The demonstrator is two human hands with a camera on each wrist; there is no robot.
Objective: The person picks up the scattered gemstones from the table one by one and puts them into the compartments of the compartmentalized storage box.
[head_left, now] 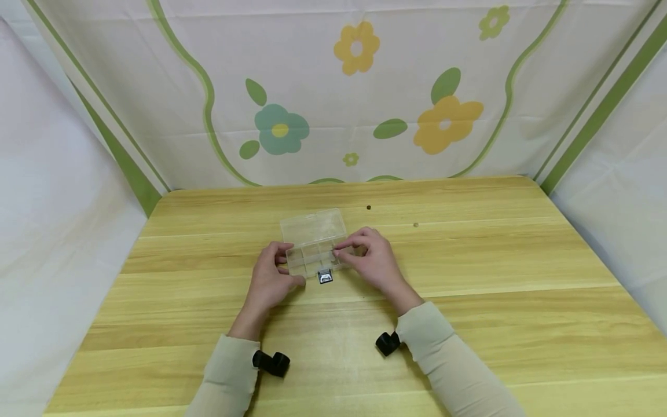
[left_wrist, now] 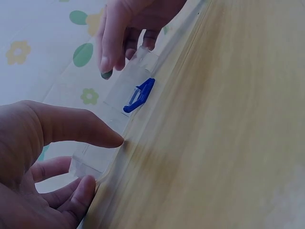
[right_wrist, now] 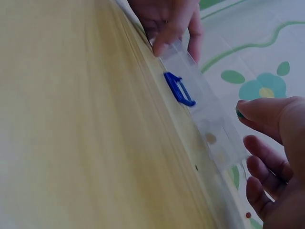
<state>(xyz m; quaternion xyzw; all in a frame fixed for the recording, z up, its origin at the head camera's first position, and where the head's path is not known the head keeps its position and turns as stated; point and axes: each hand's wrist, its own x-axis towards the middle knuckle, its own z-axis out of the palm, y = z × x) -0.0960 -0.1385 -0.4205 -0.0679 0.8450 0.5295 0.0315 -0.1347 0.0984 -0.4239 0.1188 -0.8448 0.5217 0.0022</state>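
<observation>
A clear plastic compartment box [head_left: 312, 258] lies on the table with its lid [head_left: 315, 227] folded back. Its blue latch [left_wrist: 139, 97] hangs at the front edge. The left hand [head_left: 271, 275] holds the box's left end, thumb by the front side and fingers round the end. Over the right-hand compartments, the right hand [head_left: 372, 260] pinches a small dark green bead [left_wrist: 106, 74] between thumb and index finger, its other fingers loosely bent. In the right wrist view, a small brown round piece [right_wrist: 210, 138] shows through the box's wall.
On the wooden table [head_left: 469, 324], a small dark bead [head_left: 368, 207] and a tan one [head_left: 416, 225] lie behind and to the right of the box. A flowered cloth [head_left: 323, 87] hangs at the table's back edge. Black wrist cameras [head_left: 387, 344] sit at both cuffs.
</observation>
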